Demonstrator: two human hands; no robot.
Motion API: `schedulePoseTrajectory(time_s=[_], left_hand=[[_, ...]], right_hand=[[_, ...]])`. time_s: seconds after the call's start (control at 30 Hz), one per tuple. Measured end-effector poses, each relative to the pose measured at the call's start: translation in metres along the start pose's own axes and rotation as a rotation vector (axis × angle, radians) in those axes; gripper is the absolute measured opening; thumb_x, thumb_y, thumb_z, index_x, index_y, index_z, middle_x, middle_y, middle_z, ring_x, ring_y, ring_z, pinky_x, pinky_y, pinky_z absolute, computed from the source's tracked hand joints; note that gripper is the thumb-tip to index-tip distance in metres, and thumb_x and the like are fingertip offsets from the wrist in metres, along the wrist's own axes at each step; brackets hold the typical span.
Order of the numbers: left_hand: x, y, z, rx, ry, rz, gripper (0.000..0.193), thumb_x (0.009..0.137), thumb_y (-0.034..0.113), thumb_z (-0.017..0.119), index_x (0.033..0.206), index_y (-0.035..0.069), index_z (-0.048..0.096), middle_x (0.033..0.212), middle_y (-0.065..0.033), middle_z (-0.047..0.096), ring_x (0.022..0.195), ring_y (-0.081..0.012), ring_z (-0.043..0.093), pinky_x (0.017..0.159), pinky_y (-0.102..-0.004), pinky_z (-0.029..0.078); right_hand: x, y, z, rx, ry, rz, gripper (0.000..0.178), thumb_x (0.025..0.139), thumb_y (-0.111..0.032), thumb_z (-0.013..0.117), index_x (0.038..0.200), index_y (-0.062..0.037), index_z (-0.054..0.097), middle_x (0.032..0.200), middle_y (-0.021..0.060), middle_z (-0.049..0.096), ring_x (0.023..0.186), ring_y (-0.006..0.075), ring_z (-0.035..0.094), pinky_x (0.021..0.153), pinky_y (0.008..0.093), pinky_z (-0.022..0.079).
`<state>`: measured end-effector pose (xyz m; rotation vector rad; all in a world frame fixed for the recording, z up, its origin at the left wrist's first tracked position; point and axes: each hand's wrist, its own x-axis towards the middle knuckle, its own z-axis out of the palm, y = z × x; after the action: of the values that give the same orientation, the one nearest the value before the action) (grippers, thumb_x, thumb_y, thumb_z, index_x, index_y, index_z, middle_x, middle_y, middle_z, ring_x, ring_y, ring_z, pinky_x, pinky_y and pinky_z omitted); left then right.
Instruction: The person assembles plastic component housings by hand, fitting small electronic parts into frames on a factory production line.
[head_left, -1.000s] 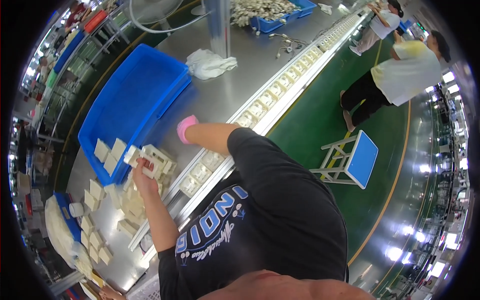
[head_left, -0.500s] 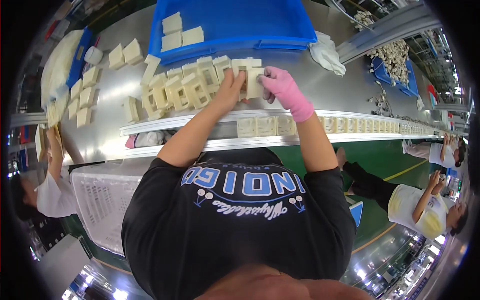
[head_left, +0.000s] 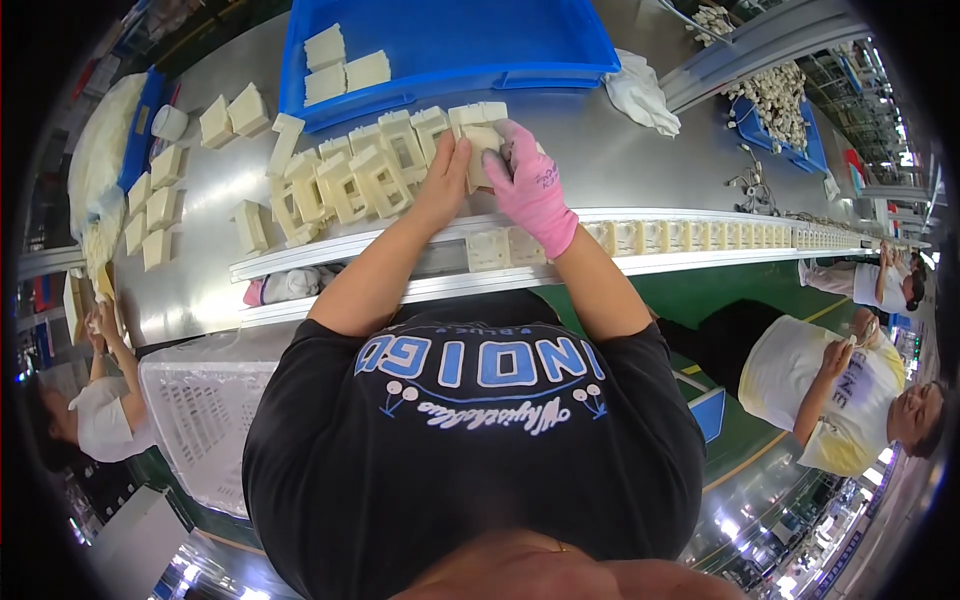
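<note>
A cream plastic housing [head_left: 481, 158] is held between my two hands, just past the near rail. My bare left hand [head_left: 446, 186] closes on its left side, fingers stretched along it. On the other side my right hand [head_left: 533, 188], in a pink glove with greyish fingertips, grips it with thumb and fingers. Part of the piece is hidden by the glove. Left of my hands stands a cluster of open cream frames [head_left: 350, 180], several of them leaning on one another. Another cream piece [head_left: 478, 113] lies just beyond my fingers.
A blue tray [head_left: 450, 80] with a few cream blocks stands at the back. Below my hands, a row of cream units [head_left: 640, 238] sits between metal rails. A white cloth [head_left: 640, 95] lies right of the tray. A white crate [head_left: 205, 420] is at lower left; people work on both sides.
My right hand has turned and moved further over the housing, covering more of it. The view has shifted slightly. The person at right has turned and come nearer.
</note>
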<state>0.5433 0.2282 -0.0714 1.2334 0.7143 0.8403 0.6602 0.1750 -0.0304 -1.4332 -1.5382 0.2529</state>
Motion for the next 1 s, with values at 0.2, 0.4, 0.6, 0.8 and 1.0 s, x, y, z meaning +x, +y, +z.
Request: schedulePoseTrajectory(time_s=[0.2,0.4,0.6,0.8,1.0], left_hand=[[0.0,0.003,0.0,0.05,-0.034,0.032,0.035,0.092,0.032,0.032,0.114,0.005,0.036,0.103,-0.0066,0.045,0.094,-0.0119,0.043,0.08,-0.0257,0.036],[-0.003,0.019,0.003,-0.21,-0.096,-0.218,0.038,0.088,0.029,0.044,0.115,0.005,0.034,0.105,-0.0085,0.046,0.094,-0.0141,0.047,0.072,-0.0278,0.045],[-0.006,0.024,0.0,-0.242,-0.217,-0.294,0.038,0.086,0.026,0.047,0.116,0.006,0.035,0.108,-0.0102,0.047,0.098,-0.0193,0.049,0.07,-0.0333,0.048],[-0.013,0.054,-0.008,-0.173,-0.239,-0.215,0.033,0.084,0.023,0.05,0.107,0.003,0.039,0.085,-0.0106,0.055,0.066,-0.0213,0.06,0.047,-0.029,0.049],[-0.034,0.079,-0.061,-0.224,-0.765,-0.636,0.04,0.077,0.023,0.059,0.104,-0.002,0.045,0.078,-0.0141,0.059,0.06,-0.0228,0.061,0.05,-0.0339,0.05]], right_hand=[[-0.001,-0.007,-0.006,-0.024,-0.073,0.056,0.034,0.076,-0.006,0.055,0.109,-0.0024,0.044,0.062,0.0083,0.05,0.052,0.0156,0.049,0.049,0.0268,0.04],[0.001,-0.02,-0.018,0.341,-0.309,0.227,0.039,0.078,-0.003,0.05,0.116,-0.0017,0.041,0.071,0.0036,0.052,0.059,0.0081,0.049,0.054,0.0221,0.042],[0.002,-0.024,-0.033,0.484,-0.14,0.393,0.038,0.078,-0.001,0.049,0.115,0.0002,0.043,0.08,0.0041,0.052,0.066,0.0079,0.049,0.06,0.0204,0.043],[0.012,-0.012,-0.038,0.154,-0.095,-0.042,0.046,0.072,-0.01,0.055,0.116,0.0,0.042,0.104,0.0094,0.049,0.088,0.0146,0.048,0.076,0.0284,0.041],[0.011,-0.047,-0.027,0.54,-0.415,-0.035,0.047,0.066,-0.018,0.057,0.108,-0.0017,0.045,0.102,0.0113,0.05,0.095,0.0233,0.048,0.084,0.0329,0.038]])
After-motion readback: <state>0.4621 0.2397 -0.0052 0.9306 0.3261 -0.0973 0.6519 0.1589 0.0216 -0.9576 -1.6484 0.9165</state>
